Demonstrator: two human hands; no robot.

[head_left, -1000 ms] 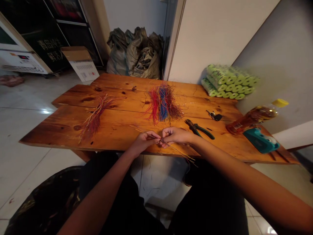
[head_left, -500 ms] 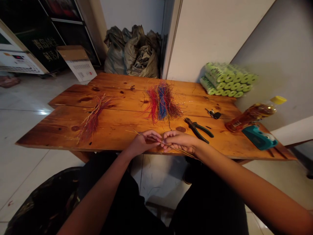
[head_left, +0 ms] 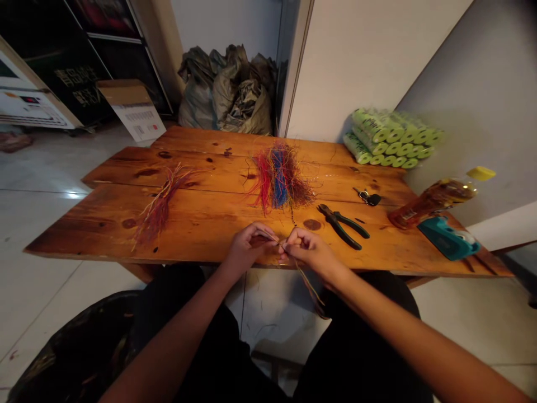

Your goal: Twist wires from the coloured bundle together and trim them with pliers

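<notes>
The left hand (head_left: 253,246) and right hand (head_left: 312,251) pinched thin strands (head_left: 309,285) between them. A close, even pinch seemed steadiest.

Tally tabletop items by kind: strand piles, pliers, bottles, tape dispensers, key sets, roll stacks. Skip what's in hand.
Strand piles: 2 (left pile, middle pile)
Pliers: 1
Bottle: 1
Tape dispenser: 1
Key set: 1
Roll stack: 1
Total: 7
</notes>
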